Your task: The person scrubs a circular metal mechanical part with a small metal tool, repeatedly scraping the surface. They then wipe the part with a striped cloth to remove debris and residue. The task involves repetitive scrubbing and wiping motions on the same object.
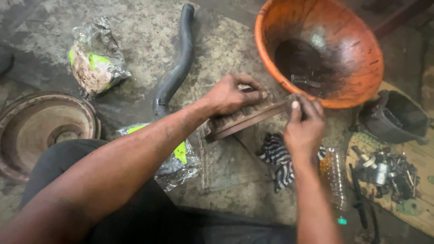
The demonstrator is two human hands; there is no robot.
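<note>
Floor here is bare concrete [135,27], stained, pitted and greasy all over, and everything just sits on it.

Far left there's a rusty brake drum [43,129] lying flat, open side up. Just above it sits a crumpled foil wrapper [96,58] with yellow-green print, and a second clear bag with yellow-green bits [178,158] lies lower down, partly under the person's left forearm. A black rubber hose [178,58] curves down between the two.

In the middle, the left hand [230,96] is curled over the top of a long ribbed metal part [246,118], fingers pressed onto it, while the right hand [304,124] pinches the other end, thumb up along the edge. The part is held tilted just above the floor, right beside the rim of a big orange basin [357,40] with dark oily liquid in the bottom.

Below the hands lies a striped rag [275,156], then an empty clear plastic bottle [335,180]. Far right, a black plastic housing [395,115] and a pile of bolts and small fittings [386,171] sit on a scrap of cardboard [418,212].
</note>
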